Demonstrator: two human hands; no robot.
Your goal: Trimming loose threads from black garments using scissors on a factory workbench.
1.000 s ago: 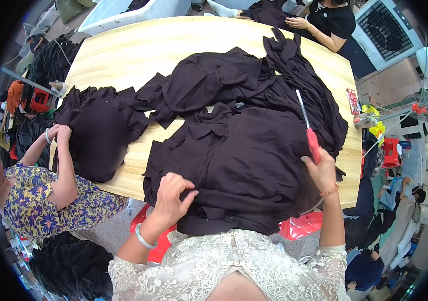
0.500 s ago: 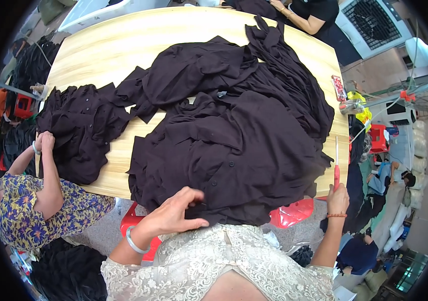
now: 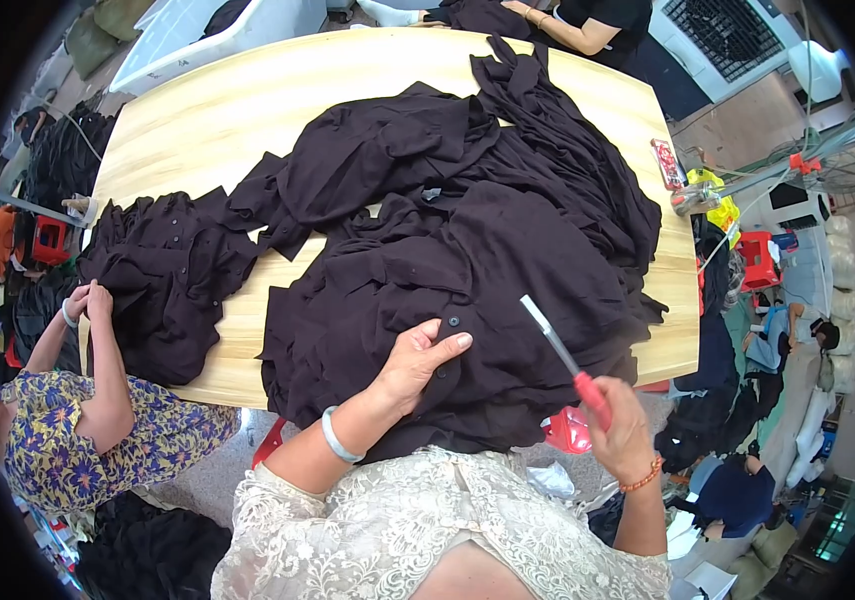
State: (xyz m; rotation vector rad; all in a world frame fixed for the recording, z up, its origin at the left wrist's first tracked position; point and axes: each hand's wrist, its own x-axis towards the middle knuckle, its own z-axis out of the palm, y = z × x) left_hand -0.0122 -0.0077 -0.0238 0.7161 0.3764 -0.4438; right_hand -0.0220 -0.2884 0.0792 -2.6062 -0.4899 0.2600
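In front of me a dark shirt (image 3: 537, 250) lies bunched on the table, with buttons along its front. My left hand (image 3: 415, 368) is closed on the cloth at its button edge, thumb beside a dark button (image 3: 454, 322). My right hand (image 3: 619, 430) grips the red handle of a slim tool with a narrow metal blade (image 3: 549, 333); its exact kind does not show. The blade points up and left, apparently above the shirt. More dark shirts (image 3: 377, 150) lie in a heap behind it.
The pale wooden table (image 3: 217, 110) carries the garments. At the left, a co-worker in a flowered dress (image 3: 117, 430) handles another dark shirt (image 3: 162, 290). Another person's arm (image 3: 567, 30) reaches in at the far edge. A metal clamp-like fitting (image 3: 692, 198) sits at the right edge, beside a small red box (image 3: 666, 165).
My right hand has brought the red-handled tool from the table's right edge in over the shirt. My left hand has moved forward and right and taken hold of the shirt's button edge.
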